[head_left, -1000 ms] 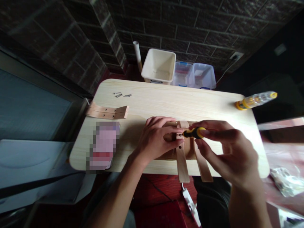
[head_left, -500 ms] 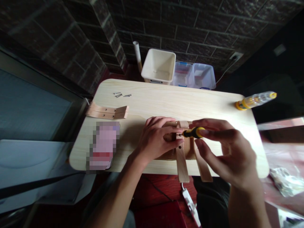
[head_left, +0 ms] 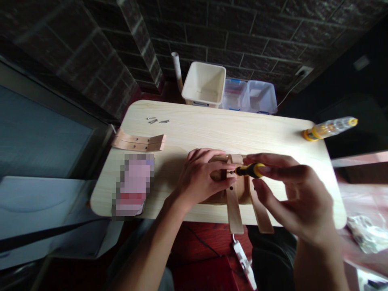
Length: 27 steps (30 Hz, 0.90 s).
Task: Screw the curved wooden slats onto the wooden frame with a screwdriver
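My right hand (head_left: 303, 194) grips a yellow-and-black screwdriver (head_left: 255, 170) between thumb and fingers, its tip pointing left at a screw in a curved wooden strip (head_left: 234, 212). Below that screw, the same strip has a dark hole. My left hand (head_left: 197, 176) is closed over a brown wooden piece (head_left: 242, 195) under the strip, thumb and index finger pressing on either side of the screw. A second wooden strip (head_left: 262, 216) lies alongside to the right, partly behind my right hand. Both strips reach past the table's near edge.
On the pale table (head_left: 266, 131), several loose screws (head_left: 153, 121) lie at the back left, near two curved wooden strips (head_left: 136, 142). A blurred-out phone (head_left: 133, 184) is at the left. A clear screwdriver case (head_left: 330, 128) stands far right. Bins (head_left: 188, 95) are behind the table.
The whole view has shifted slightly, so things sit a little further right. The screwdriver stays at the screw, and both hands keep their hold.
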Each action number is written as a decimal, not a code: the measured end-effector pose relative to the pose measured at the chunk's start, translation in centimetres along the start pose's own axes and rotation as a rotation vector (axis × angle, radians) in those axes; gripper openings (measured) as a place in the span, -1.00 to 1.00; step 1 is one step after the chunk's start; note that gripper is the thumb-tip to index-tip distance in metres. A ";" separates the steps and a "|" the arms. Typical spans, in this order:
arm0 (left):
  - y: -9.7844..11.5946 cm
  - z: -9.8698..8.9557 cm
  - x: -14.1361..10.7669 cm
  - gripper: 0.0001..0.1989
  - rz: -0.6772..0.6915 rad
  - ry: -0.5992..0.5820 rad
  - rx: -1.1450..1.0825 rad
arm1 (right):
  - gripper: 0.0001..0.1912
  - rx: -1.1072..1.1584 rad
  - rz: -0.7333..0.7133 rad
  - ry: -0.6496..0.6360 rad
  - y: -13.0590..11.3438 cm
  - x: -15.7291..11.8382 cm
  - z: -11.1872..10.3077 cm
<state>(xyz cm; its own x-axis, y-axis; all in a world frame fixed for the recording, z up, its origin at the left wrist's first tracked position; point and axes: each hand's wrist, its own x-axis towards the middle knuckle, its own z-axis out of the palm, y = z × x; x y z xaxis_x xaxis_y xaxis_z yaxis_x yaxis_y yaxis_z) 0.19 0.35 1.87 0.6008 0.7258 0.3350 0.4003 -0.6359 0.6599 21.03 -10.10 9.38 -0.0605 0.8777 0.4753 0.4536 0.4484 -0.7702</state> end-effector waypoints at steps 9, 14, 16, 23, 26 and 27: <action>0.0 0.0 -0.1 -0.75 -0.001 0.002 0.002 | -0.41 -0.018 -0.004 0.014 0.2 0.1 -0.1; 0.0 0.0 -0.1 -0.74 -0.007 -0.010 0.003 | -0.41 -0.032 -0.030 -0.003 -0.1 0.2 -0.2; 0.0 0.0 0.0 -0.74 -0.010 -0.008 0.002 | -0.40 -0.038 -0.031 -0.006 -0.1 0.2 -0.2; 0.0 0.0 0.0 -0.74 -0.003 -0.005 -0.001 | -0.38 -0.039 -0.036 0.012 0.0 0.4 0.0; 0.1 -0.1 -0.1 -0.75 -0.004 -0.004 -0.005 | -0.39 -0.029 -0.022 0.007 -0.2 0.3 -0.1; 0.1 -0.1 -0.1 -0.75 -0.005 -0.001 -0.004 | -0.39 -0.029 -0.017 0.001 -0.1 0.2 -0.2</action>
<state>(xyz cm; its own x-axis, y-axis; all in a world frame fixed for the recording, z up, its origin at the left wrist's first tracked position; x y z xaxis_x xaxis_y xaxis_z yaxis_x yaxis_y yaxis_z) 0.14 0.26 1.96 0.5996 0.7287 0.3309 0.4002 -0.6311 0.6646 21.10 -10.00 9.67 -0.0676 0.8697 0.4890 0.4778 0.4585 -0.7493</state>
